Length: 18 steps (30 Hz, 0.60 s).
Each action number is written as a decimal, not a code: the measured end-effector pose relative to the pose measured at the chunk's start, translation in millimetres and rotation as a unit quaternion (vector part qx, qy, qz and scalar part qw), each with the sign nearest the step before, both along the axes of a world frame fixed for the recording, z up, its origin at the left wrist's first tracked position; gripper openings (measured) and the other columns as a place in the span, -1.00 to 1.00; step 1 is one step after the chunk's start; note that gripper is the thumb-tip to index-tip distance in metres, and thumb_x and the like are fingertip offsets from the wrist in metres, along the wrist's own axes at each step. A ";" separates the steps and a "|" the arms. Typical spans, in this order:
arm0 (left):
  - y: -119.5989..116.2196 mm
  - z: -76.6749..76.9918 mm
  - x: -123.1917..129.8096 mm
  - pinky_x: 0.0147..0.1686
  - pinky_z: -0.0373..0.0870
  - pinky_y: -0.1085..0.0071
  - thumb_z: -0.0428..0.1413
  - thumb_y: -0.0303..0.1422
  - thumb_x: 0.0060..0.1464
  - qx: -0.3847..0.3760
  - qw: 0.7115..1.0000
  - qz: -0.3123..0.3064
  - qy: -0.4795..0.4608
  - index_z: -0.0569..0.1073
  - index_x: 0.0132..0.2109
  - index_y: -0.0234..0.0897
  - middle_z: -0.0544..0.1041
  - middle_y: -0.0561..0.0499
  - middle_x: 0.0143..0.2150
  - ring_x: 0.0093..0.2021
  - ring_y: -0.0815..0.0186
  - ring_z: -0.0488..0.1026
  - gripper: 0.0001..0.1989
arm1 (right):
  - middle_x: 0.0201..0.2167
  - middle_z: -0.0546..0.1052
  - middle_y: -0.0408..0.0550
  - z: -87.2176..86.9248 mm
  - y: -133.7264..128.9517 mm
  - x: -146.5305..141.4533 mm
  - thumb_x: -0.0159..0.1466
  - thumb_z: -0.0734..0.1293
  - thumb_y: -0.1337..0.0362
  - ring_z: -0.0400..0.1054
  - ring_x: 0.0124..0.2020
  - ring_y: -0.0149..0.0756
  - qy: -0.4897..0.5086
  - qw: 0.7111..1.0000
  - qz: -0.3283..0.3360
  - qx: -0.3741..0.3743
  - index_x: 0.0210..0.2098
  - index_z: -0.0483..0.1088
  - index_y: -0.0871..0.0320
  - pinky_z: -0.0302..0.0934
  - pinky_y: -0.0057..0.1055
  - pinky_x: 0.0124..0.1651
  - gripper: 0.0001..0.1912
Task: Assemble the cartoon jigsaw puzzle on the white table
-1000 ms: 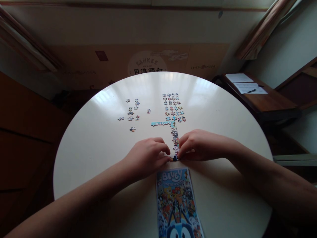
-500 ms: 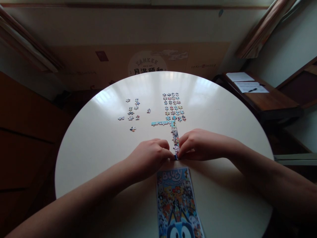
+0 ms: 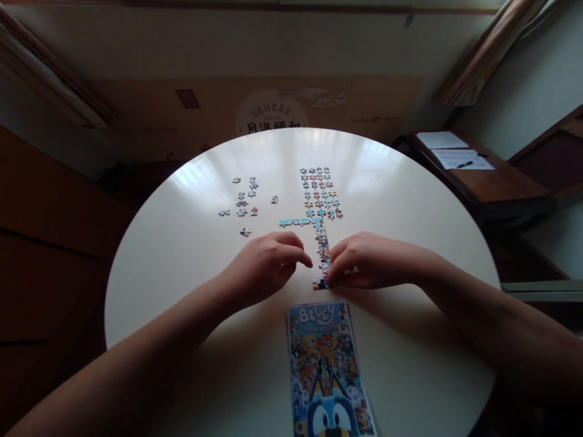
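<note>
An L-shaped run of joined jigsaw puzzle pieces (image 3: 323, 249) lies on the white table, its upper arm (image 3: 298, 222) stretching left. My right hand (image 3: 368, 261) is closed at the right edge of the run, thumb and fingertips on its lower part. At the bottom corner, a dark blue and pale piece (image 3: 319, 283) juts to the left. My left hand (image 3: 271, 264) hovers just left of the run, apart from it, index finger stretched out and nothing visible in its grasp.
Several rows of loose pieces (image 3: 317, 194) lie beyond the run, with more scattered pieces (image 3: 242, 204) to the left. A Bluey picture sheet (image 3: 324, 364) lies nearest me on the round table (image 3: 182, 267). Papers (image 3: 460, 159) and a pen rest on a wooden bench (image 3: 505, 182) at right.
My left hand has let go of the run's bottom end and drawn back up and left, uncovering the corner piece. My right hand stays at the edge.
</note>
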<state>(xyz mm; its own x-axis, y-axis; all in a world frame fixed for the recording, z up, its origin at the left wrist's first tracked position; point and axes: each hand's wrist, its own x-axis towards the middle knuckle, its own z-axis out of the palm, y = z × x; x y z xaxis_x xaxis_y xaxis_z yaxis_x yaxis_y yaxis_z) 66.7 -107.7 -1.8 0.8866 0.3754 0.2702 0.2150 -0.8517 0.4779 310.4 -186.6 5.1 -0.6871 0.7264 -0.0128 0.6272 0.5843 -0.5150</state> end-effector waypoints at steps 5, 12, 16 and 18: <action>3.7 -3.5 0.4 -0.26 0.44 0.44 0.01 -0.65 0.04 -0.033 0.998 -0.035 0.036 0.67 -0.24 -0.12 0.60 0.05 -0.18 -0.26 0.37 0.54 -0.59 | -0.33 0.58 -0.14 1.0 0.7 -1.8 0.28 0.34 0.39 0.39 -0.35 -0.41 0.003 1.000 0.013 -0.009 -0.22 0.59 0.07 0.12 -0.46 -0.30 -0.82; 0.1 -6.6 3.1 -0.24 0.44 0.42 0.04 -0.63 0.06 -0.030 0.995 -0.063 0.071 0.68 -0.14 -0.05 0.60 0.04 -0.17 -0.25 0.35 0.54 -0.56 | -0.31 0.57 -0.14 -1.3 1.0 -2.3 0.26 0.32 0.43 0.39 -0.33 -0.41 0.009 1.000 0.019 0.000 -0.22 0.57 0.09 0.14 -0.47 -0.28 -0.80; 0.6 -5.4 3.7 -0.24 0.43 0.43 0.04 -0.64 0.05 -0.033 0.995 -0.064 0.074 0.68 -0.14 -0.06 0.60 0.04 -0.17 -0.25 0.35 0.53 -0.56 | -0.31 0.57 -0.14 -0.7 0.8 -2.1 0.25 0.32 0.44 0.39 -0.33 -0.42 0.008 1.000 0.016 -0.007 -0.21 0.57 0.09 0.14 -0.47 -0.28 -0.79; 0.6 -5.8 4.1 -0.23 0.43 0.43 0.04 -0.64 0.05 -0.036 0.994 -0.065 0.076 0.68 -0.15 -0.07 0.60 0.04 -0.17 -0.25 0.35 0.53 -0.56 | -0.31 0.57 -0.14 -0.2 0.3 -2.0 0.25 0.32 0.44 0.39 -0.32 -0.41 0.009 1.000 0.015 -0.010 -0.22 0.57 0.10 0.15 -0.48 -0.28 -0.79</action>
